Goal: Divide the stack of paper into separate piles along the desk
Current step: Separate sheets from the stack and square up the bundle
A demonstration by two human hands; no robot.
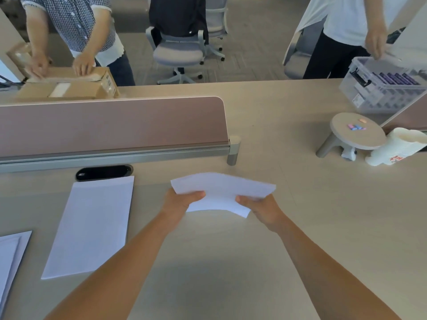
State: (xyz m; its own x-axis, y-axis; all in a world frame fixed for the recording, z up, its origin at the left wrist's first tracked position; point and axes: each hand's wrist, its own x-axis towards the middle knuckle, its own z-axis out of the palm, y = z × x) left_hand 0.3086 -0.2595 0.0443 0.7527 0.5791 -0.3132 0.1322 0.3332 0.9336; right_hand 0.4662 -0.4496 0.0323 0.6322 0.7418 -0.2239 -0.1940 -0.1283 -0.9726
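- My left hand [180, 202] and right hand [261, 209] are apart, each pinching one end of the paper stack [221, 192], thumbs on top. It is at centre frame, over the table [300, 227].
- Risk: the stack bows between my grips — if a thumb slackens, I judge sheets could fan out or slip.
- Risk: laid too near the second pile [92, 225], the two could merge.
- Count, left to right: first pile [11, 255] at the left edge, second pile, one held stack — two piles down.
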